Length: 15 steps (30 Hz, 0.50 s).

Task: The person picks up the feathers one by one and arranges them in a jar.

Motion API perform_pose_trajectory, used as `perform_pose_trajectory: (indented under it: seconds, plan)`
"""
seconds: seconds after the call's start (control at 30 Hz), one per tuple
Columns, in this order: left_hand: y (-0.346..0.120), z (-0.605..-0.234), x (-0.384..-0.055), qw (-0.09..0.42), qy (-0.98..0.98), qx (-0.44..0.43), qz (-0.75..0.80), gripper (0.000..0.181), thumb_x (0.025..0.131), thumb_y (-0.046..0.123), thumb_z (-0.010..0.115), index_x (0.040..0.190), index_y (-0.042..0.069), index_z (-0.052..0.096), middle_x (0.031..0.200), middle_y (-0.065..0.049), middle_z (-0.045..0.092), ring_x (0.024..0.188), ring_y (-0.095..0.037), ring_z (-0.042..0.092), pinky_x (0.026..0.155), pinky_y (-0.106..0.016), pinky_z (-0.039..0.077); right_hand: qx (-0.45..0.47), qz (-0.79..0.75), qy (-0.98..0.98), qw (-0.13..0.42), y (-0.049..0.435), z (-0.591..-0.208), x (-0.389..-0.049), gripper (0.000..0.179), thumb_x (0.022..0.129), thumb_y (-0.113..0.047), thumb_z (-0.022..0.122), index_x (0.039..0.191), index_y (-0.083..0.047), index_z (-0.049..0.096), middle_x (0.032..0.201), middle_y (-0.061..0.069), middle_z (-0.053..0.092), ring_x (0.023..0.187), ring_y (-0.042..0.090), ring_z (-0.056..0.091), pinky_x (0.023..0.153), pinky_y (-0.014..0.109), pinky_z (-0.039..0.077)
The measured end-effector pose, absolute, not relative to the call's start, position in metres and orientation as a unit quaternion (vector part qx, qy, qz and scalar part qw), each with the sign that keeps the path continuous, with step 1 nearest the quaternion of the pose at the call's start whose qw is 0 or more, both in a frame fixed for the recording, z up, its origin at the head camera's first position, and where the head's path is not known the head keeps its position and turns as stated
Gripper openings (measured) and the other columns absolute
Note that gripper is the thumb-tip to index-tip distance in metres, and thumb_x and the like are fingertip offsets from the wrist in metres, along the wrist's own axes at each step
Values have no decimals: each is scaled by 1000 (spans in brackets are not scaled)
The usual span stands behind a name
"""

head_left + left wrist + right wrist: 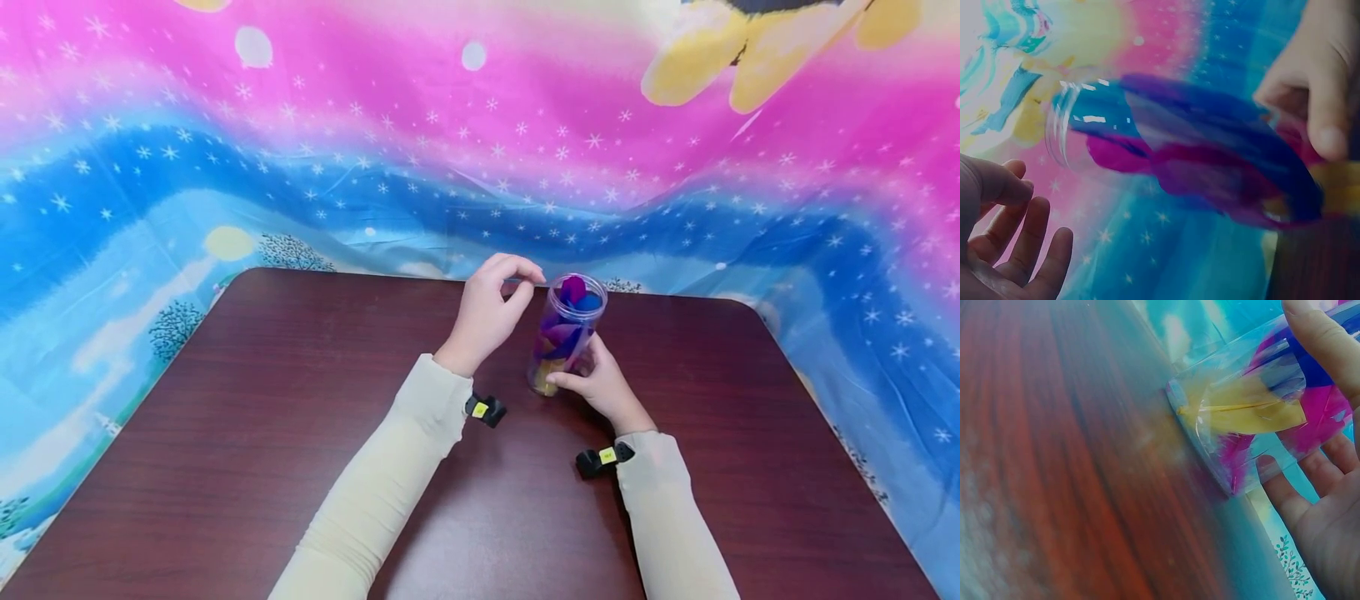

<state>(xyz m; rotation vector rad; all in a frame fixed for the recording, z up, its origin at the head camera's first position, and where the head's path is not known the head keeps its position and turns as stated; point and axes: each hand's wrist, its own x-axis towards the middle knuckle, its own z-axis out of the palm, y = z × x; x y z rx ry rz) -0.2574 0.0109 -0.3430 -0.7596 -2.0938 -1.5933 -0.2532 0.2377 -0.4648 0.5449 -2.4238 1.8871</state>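
A tall clear jar (564, 337) stands upright on the table, its mouth uncovered. Inside it are feathers in blue, purple and magenta (1204, 156), and low down a yellow feather (1250, 415) shows through the wall. My right hand (609, 390) grips the jar's lower part, thumb on the near side and fingers around the far side. Just left of the rim is my left hand (487, 312), thumb and forefinger bent toward each other. In the left wrist view its fingers (1035, 234) are loosely curved with nothing between them, apart from the jar's mouth.
The dark red-brown wooden table (300, 400) has rounded far corners. Behind it hangs a pink and blue cloth (420, 125) with snowflakes, meeting the table's far edge close behind the jar. Each wrist carries a small black camera (491, 411) on a strap.
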Motion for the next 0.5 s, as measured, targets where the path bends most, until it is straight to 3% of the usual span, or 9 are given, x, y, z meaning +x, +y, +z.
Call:
perform_pose_trajectory:
  seconds: [0.2,0.33,0.5]
  plan:
    - [-5,-357,-261,188,-773,-270,-542,14,100,4,59,110,6,69,110,-5,65,104,-16,61,91,-32,56,169,601,-781,4,239,-465,-254,83,86,-1,80,154,-12,34,144,17,54,125,23,58,102,25,48]
    - [-19,-368,-263,186,-795,-269,-511,14,99,4,59,109,6,69,111,-5,65,103,-17,62,91,-29,55,159,597,-787,-5,239,-464,-252,85,86,-5,81,156,-16,32,147,14,52,131,30,54,109,40,45]
    - [-41,-383,-265,193,-822,-263,-467,13,97,3,61,107,7,69,110,-7,66,104,-23,61,90,-35,52,145,582,-800,-10,238,-463,-250,88,86,-14,83,156,-20,30,149,13,50,135,34,51,112,55,39]
